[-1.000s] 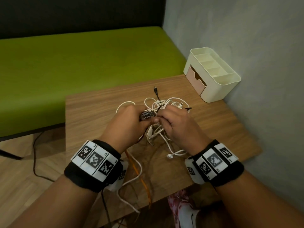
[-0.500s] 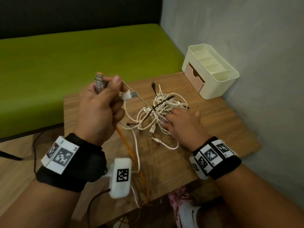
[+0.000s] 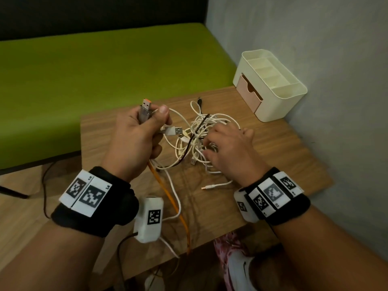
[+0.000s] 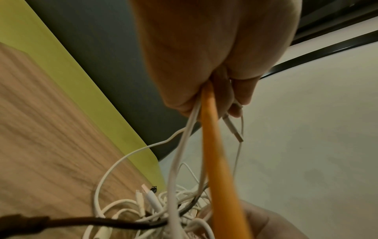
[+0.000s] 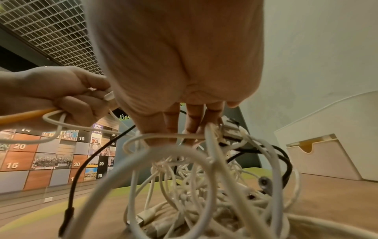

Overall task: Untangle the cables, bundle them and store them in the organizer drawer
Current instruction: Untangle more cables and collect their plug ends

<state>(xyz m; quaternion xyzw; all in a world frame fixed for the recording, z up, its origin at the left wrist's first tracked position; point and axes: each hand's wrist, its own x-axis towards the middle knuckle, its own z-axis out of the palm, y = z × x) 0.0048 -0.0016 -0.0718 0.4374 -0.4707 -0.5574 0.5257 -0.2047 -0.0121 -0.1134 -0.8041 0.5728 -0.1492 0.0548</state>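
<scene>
A tangle of white and black cables [image 3: 197, 131] lies mid-table on the wooden table [image 3: 283, 154]. My left hand [image 3: 136, 139] is raised above the table's left part and grips the USB plug [image 3: 145, 111] of an orange cable [image 3: 168, 196], along with a couple of white strands. The orange cable [image 4: 216, 161] runs down out of the fist and over the table's near edge. My right hand [image 3: 228, 150] rests on the tangle's right side, fingers [image 5: 194, 122] reaching fairly straight down among the loops [image 5: 194, 186]. The cream organizer [image 3: 279, 97] stands at the far right, its pink drawer [image 3: 247, 93] closed.
A green bench [image 3: 84, 80] runs behind and left of the table. A grey wall [image 3: 336, 59] closes the right side. One loose white cable end [image 3: 210, 187] lies near my right wrist. A shoe [image 3: 237, 267] shows below the near edge.
My left hand lifted the orange cable's plug up and left out of the tangle, then held it there. My right hand dropped onto the tangle and stays on it.
</scene>
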